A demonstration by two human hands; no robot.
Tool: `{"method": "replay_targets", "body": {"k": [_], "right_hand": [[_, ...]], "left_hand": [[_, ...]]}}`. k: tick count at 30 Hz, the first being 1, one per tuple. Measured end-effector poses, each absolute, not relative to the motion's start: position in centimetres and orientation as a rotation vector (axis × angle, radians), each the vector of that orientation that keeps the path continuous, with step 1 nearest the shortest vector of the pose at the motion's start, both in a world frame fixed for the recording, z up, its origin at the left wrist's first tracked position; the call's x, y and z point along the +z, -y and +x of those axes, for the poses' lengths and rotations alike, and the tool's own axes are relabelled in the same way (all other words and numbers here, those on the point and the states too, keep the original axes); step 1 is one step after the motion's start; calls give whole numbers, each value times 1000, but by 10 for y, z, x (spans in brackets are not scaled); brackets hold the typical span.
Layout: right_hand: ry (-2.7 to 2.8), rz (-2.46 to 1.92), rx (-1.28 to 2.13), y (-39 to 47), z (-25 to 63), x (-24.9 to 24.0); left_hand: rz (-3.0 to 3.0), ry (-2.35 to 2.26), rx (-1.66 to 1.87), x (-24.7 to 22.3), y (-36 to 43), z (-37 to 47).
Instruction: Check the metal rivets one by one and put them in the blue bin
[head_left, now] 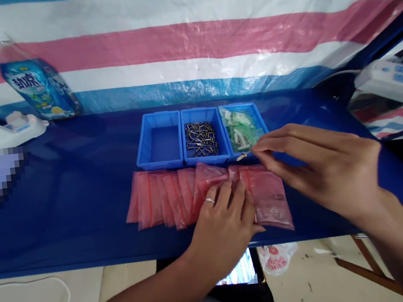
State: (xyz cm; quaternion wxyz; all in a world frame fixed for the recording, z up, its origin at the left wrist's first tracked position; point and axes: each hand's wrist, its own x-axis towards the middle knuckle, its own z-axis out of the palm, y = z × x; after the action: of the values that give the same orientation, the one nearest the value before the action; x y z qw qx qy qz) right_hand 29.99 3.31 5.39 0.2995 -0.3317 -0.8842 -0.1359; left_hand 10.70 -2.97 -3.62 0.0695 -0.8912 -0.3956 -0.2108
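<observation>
A row of overlapping red zip bags (150,200) lies on the blue table. My left hand (226,211), with a ring on one finger, is bent over the bags with its fingertips closed on one of them. Just above the bags' right part, my right hand (319,166) pinches a small, light metal pin (241,156) between thumb and forefinger. That pin is beside the front edge of the right blue bin (259,120), which holds green and clear small bags (240,124). Many metal pins (200,139) fill the bottom of the middle blue bin (208,159).
The left blue bin (161,164) has nothing in it. A blue detergent bag (39,87) leans at the back left. Power strips lie left (6,132) and right (393,78). A lit screen (240,270) shows below the table's front edge.
</observation>
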Motion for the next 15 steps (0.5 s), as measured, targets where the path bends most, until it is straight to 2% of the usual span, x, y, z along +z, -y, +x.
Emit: {"method": "replay_targets", "body": {"k": [3, 5, 8, 11, 15], "right_hand": [[2273, -863, 29, -48, 283, 48], [2301, -781, 169, -60, 275, 42], [2397, -681, 288, -75, 269, 31], [2499, -639, 412, -79, 271, 25], [2616, -572, 378, -76, 272, 21]], "left_hand": [[-2613, 1257, -656, -39, 24, 117], [-2581, 1248, -689, -40, 27, 118], [-2577, 1111, -828, -33, 39, 97], [-2551, 985, -1136, -12, 35, 57], [-2536, 1043, -1018, 18, -23, 4]]}}
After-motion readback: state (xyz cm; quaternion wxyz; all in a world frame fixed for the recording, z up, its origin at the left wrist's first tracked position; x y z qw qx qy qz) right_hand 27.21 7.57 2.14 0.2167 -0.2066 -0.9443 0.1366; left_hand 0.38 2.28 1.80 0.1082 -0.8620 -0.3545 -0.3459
